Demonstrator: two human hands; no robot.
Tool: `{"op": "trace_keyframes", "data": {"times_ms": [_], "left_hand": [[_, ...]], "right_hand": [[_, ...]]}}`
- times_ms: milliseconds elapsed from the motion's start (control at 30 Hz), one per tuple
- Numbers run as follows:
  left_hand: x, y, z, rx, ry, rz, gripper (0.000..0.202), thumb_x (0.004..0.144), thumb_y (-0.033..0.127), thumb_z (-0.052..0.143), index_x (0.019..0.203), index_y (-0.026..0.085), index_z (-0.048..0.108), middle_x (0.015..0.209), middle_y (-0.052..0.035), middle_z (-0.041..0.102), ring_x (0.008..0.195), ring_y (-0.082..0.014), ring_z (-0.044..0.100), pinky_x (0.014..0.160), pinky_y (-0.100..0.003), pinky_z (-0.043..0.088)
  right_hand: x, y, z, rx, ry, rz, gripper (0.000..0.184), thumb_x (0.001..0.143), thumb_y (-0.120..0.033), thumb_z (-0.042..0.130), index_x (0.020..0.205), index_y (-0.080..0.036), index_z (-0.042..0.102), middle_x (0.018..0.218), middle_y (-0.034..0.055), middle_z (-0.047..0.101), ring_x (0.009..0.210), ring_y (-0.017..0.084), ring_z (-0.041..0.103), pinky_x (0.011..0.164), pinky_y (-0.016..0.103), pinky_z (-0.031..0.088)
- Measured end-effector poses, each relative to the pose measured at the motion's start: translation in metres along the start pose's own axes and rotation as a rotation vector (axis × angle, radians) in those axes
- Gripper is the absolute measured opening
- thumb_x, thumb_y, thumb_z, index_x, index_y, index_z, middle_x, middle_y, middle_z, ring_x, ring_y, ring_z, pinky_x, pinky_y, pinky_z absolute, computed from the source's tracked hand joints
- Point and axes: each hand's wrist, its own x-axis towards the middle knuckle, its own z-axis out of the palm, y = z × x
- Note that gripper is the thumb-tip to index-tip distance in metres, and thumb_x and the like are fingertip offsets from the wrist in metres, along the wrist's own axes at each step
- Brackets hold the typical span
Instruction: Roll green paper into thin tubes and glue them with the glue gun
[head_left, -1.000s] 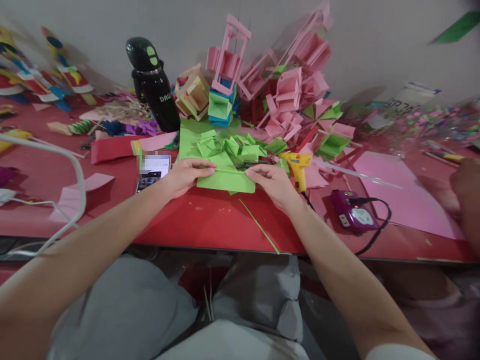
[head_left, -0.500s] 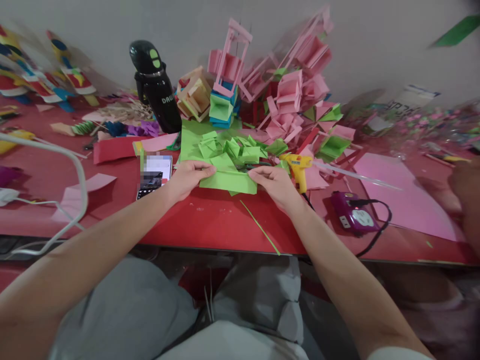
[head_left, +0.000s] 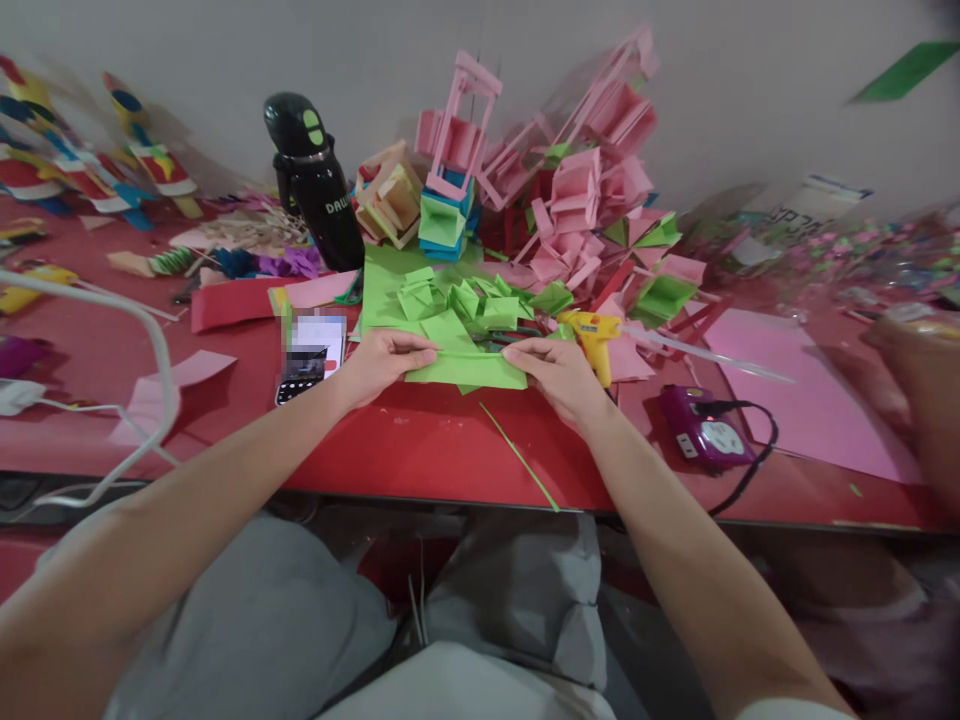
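A light green paper strip (head_left: 469,370) stretches between my two hands, its upper edge folded over. My left hand (head_left: 388,362) pinches its left end between thumb and fingers. At the right end, my right hand (head_left: 551,368) grips it the same way. Just behind the strip lie several folded green paper pieces (head_left: 461,298) on a larger green sheet (head_left: 382,280). A yellow glue gun (head_left: 596,340) rests close beyond my right hand. A phone (head_left: 319,345) lies left of my left hand. One thin green paper sliver (head_left: 517,455) is on the red table (head_left: 420,450) in front.
A black bottle (head_left: 319,190) stands at the back left. Pink paper constructions (head_left: 577,185) are piled against the wall. To the right are a purple power socket (head_left: 705,428) with a cable and a pink sheet (head_left: 810,400). Another person's arm (head_left: 922,390) shows at the right edge.
The green strip's upper edge is folded down further and the strip looks narrower. My right hand has shifted slightly right. The camera view has tilted a little.
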Motion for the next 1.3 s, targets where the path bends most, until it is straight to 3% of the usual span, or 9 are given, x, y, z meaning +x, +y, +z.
{"op": "trace_keyframes", "data": {"times_ms": [167,467,767,1067,1300], "left_hand": [[-0.002,0.003,0.002,-0.05,-0.008,-0.003,0.034,0.067,0.041,0.086,0.091,0.019,0.081,0.087,-0.0064,0.075,0.079,-0.0166,0.065,0.077,-0.031,0.05],[-0.01,0.011,0.007,0.165,0.035,0.03,0.042,0.069,0.056,0.081,0.092,0.02,0.081,0.091,-0.0052,0.077,0.082,-0.0194,0.065,0.076,-0.03,0.049],[-0.011,0.012,0.013,0.157,0.08,0.027,0.039,0.072,0.057,0.078,0.084,0.02,0.079,0.083,-0.0028,0.075,0.077,-0.018,0.061,0.072,-0.028,0.046],[-0.009,0.011,0.01,0.203,0.005,0.06,0.042,0.074,0.06,0.074,0.082,0.019,0.077,0.085,-0.0036,0.074,0.082,-0.0196,0.062,0.077,-0.029,0.046],[-0.011,0.012,0.009,0.264,0.002,0.052,0.039,0.071,0.056,0.079,0.086,0.02,0.08,0.085,-0.0042,0.076,0.075,-0.0187,0.063,0.069,-0.028,0.047]], "right_hand": [[0.0,0.002,-0.001,-0.064,0.021,-0.063,0.03,0.067,-0.045,0.084,0.083,-0.021,0.079,0.075,0.0018,0.074,0.066,0.014,0.062,0.064,0.028,0.049],[-0.004,-0.003,0.006,-0.051,-0.014,-0.061,0.027,0.065,-0.044,0.086,0.079,-0.023,0.079,0.077,0.0019,0.076,0.072,0.015,0.066,0.074,0.031,0.053],[-0.001,0.001,0.0,-0.103,0.001,-0.094,0.029,0.066,-0.046,0.085,0.082,-0.022,0.08,0.081,0.003,0.077,0.074,0.018,0.067,0.074,0.033,0.053],[-0.002,-0.001,0.003,-0.126,-0.018,-0.097,0.027,0.067,-0.045,0.085,0.082,-0.023,0.08,0.082,0.003,0.077,0.078,0.019,0.069,0.079,0.035,0.054],[-0.002,-0.003,0.008,-0.108,-0.042,-0.093,0.028,0.066,-0.045,0.085,0.082,-0.022,0.079,0.082,0.0029,0.077,0.077,0.018,0.068,0.078,0.033,0.053]]}}
